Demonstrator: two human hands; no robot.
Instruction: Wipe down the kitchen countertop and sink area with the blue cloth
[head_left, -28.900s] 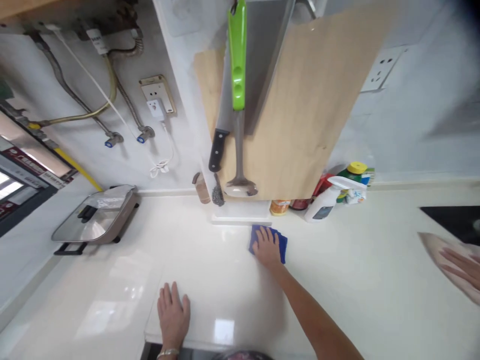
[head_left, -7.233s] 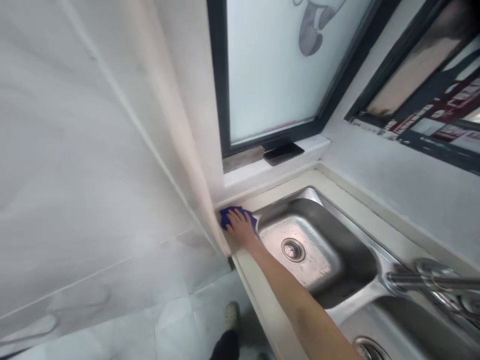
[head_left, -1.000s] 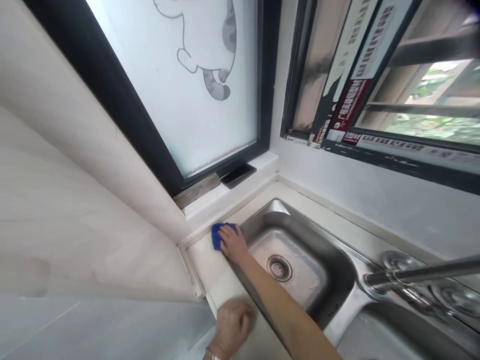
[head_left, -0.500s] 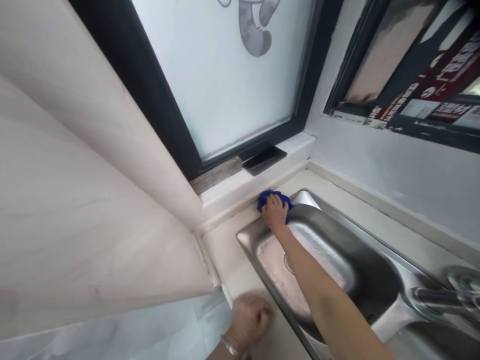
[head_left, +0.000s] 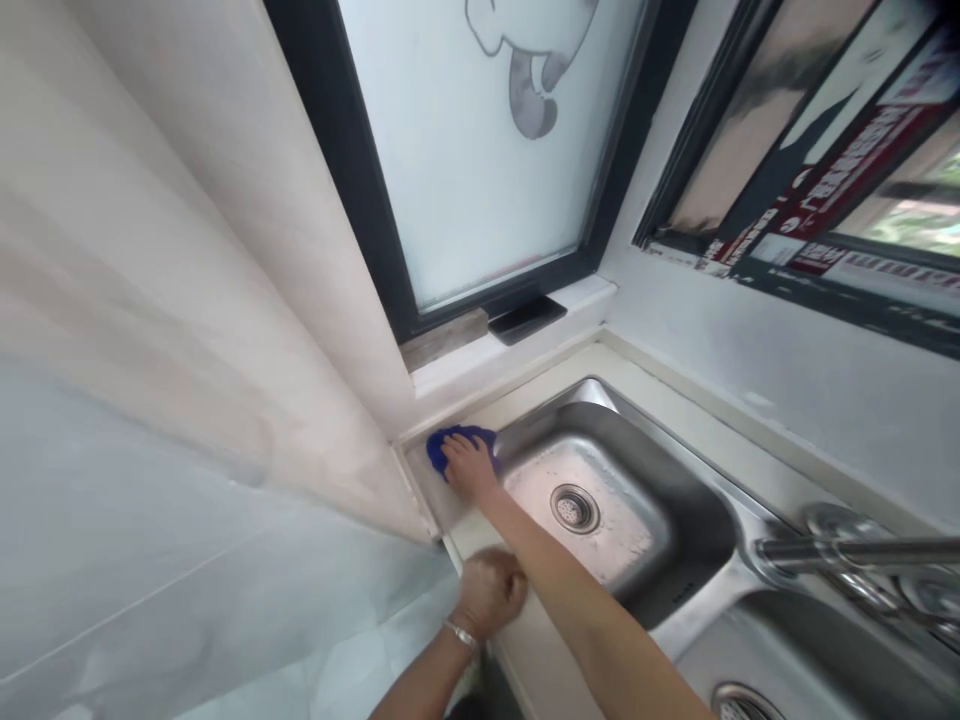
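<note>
My right hand (head_left: 471, 468) presses a bunched blue cloth (head_left: 437, 452) onto the countertop, at the corner beyond the sink's left end. Its fingers are curled over the cloth, and the forearm reaches across the near rim of the steel sink (head_left: 660, 455). Closed in a fist, my left hand (head_left: 491, 592) rests at the front edge of the pale countertop (head_left: 540, 640), just below the right forearm. A bracelet circles its wrist, and nothing shows in its fingers.
A metal faucet (head_left: 862, 552) reaches over the divider between two basins. Behind the counter, a black tray (head_left: 527, 320) and a stone-like strip (head_left: 444, 340) lie on the window sill. A pale wall (head_left: 330, 330) rises on the left; a second window (head_left: 825, 170) is at right.
My right hand has slid the blue cloth left from the sink's back rim to the counter corner. The sink drain is now uncovered. My left fist stays near the counter edge.
</note>
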